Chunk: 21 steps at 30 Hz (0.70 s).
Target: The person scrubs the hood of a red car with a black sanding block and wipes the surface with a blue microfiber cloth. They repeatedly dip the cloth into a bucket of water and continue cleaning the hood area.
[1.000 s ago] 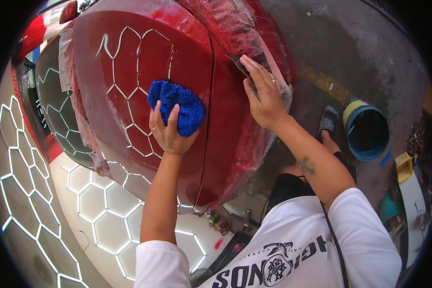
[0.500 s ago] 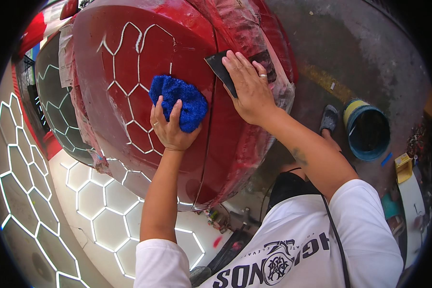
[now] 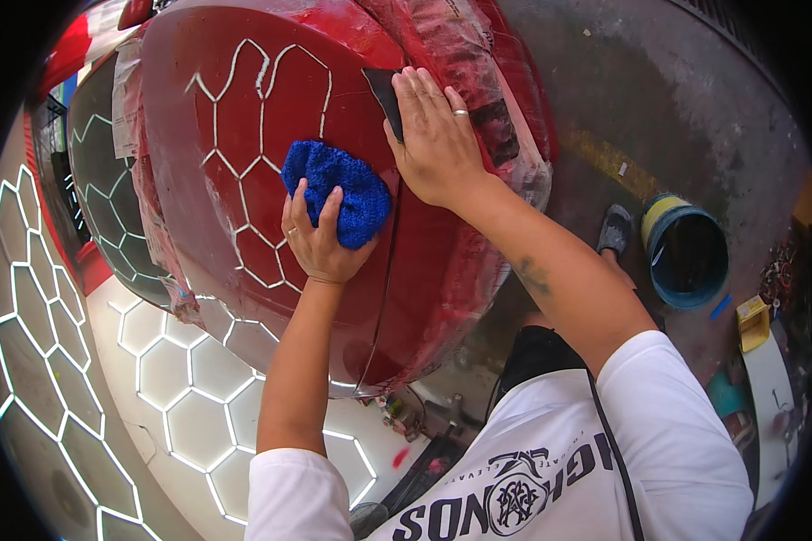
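Observation:
My left hand (image 3: 325, 248) grips a bunched blue cloth (image 3: 338, 194), which rests on a glossy red car body panel (image 3: 352, 329). Flat beneath the fingers of my right hand (image 3: 438, 144) lies a piece of black sandpaper (image 3: 384, 97), pressed to the panel near its seam, with one dark corner showing past the fingertips. Most of that sheet is hidden by the hand. White hexagonal light reflections cross the panel left of the cloth.
Clear film and tape masking (image 3: 530, 194) cover the panel's right edge. To the right, a blue bucket (image 3: 690, 293) with dark contents stands on the floor by a grey shoe (image 3: 615, 230). A yellow container (image 3: 752, 325) sits farther right. Dark car glass (image 3: 104, 185) is at left.
My right hand has slid up and to the left with the sandpaper, toward the seam. The left hand and the cloth stay in place.

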Each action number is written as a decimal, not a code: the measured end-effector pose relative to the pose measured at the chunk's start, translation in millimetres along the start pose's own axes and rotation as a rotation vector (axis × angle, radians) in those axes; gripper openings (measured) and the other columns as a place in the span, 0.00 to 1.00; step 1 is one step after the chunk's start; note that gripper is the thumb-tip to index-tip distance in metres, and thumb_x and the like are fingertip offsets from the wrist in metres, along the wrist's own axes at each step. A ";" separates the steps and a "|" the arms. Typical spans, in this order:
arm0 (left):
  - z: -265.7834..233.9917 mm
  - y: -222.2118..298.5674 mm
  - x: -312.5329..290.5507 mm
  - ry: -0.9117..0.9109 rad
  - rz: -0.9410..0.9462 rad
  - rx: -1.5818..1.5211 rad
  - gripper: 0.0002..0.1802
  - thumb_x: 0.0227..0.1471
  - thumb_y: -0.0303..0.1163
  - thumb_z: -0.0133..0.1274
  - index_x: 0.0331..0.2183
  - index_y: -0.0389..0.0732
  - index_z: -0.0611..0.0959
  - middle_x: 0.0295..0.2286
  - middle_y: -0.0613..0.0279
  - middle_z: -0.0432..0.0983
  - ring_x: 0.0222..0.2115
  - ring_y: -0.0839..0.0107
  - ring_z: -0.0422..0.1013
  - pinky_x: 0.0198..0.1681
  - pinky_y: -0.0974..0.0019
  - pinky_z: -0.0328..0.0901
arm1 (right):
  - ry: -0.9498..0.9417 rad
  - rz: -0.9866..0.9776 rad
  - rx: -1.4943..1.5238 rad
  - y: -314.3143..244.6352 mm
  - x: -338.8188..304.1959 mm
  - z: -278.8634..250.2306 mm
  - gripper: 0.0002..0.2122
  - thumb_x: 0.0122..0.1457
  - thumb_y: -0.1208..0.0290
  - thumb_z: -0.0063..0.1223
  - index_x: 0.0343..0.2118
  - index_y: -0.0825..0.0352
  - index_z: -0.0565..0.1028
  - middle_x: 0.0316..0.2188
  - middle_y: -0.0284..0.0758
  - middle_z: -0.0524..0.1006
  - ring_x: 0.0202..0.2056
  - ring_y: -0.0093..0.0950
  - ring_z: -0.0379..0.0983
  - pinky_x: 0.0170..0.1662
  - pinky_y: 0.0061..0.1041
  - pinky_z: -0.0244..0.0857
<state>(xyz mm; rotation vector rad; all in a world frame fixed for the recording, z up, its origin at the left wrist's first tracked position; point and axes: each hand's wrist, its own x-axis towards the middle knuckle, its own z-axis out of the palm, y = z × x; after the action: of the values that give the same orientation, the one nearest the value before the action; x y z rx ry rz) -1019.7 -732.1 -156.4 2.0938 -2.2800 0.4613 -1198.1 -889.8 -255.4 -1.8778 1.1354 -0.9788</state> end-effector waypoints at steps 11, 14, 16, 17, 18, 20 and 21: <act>5.8 -5.4 -1.5 0.026 -0.020 -0.020 0.51 0.31 0.51 0.82 0.61 0.60 0.84 0.69 0.45 0.66 0.65 0.36 0.66 0.66 0.36 0.65 | -0.079 -0.048 0.036 23.4 -3.0 -5.9 0.37 0.69 0.65 0.59 0.78 0.71 0.59 0.79 0.50 0.62 0.80 0.47 0.54 0.79 0.56 0.44; -0.7 -2.6 -6.5 -0.006 -0.031 -0.014 0.51 0.31 0.52 0.82 0.61 0.60 0.84 0.69 0.45 0.66 0.65 0.36 0.66 0.66 0.36 0.65 | -0.156 -0.103 0.062 39.7 -30.3 -19.0 0.37 0.70 0.67 0.59 0.79 0.69 0.58 0.79 0.48 0.62 0.80 0.45 0.54 0.78 0.57 0.44; 2.9 -4.0 -0.7 0.006 -0.021 -0.015 0.51 0.31 0.52 0.82 0.61 0.59 0.83 0.69 0.45 0.66 0.65 0.36 0.66 0.66 0.36 0.65 | -0.109 -0.157 0.081 45.2 -15.2 -14.0 0.38 0.69 0.69 0.60 0.79 0.68 0.57 0.79 0.47 0.62 0.81 0.45 0.53 0.78 0.58 0.44; 3.9 -4.7 0.9 0.010 -0.015 -0.013 0.52 0.31 0.52 0.82 0.61 0.59 0.83 0.69 0.45 0.66 0.65 0.36 0.66 0.66 0.36 0.65 | -0.096 -0.175 0.080 49.1 -3.3 -12.9 0.38 0.69 0.69 0.60 0.79 0.68 0.57 0.79 0.46 0.62 0.81 0.45 0.53 0.78 0.58 0.44; 4.0 -4.0 1.3 0.013 -0.014 -0.012 0.52 0.31 0.52 0.82 0.61 0.59 0.83 0.69 0.44 0.66 0.65 0.36 0.66 0.66 0.36 0.65 | -0.084 -0.192 0.080 52.6 6.4 -13.1 0.38 0.68 0.70 0.60 0.79 0.68 0.57 0.79 0.46 0.62 0.81 0.44 0.53 0.78 0.59 0.44; 3.9 -6.3 -3.8 0.018 -0.021 -0.010 0.52 0.31 0.52 0.82 0.62 0.59 0.83 0.69 0.44 0.66 0.65 0.36 0.66 0.66 0.36 0.65 | -0.142 -0.185 0.080 53.0 -3.0 -18.0 0.39 0.67 0.71 0.61 0.79 0.66 0.58 0.80 0.45 0.62 0.80 0.44 0.55 0.78 0.58 0.45; 1.0 -6.7 -7.7 0.006 -0.021 -0.005 0.52 0.31 0.51 0.82 0.62 0.59 0.83 0.69 0.44 0.66 0.65 0.36 0.66 0.66 0.36 0.65 | -0.182 -0.189 0.069 53.5 -21.5 -25.2 0.39 0.67 0.71 0.61 0.79 0.66 0.58 0.80 0.45 0.62 0.80 0.44 0.55 0.78 0.58 0.46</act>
<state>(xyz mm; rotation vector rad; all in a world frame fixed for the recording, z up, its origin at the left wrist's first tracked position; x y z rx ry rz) -1012.1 -725.3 -157.5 2.1094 -2.2507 0.4594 -1246.7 -893.7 -295.3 -1.9996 0.8197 -0.9153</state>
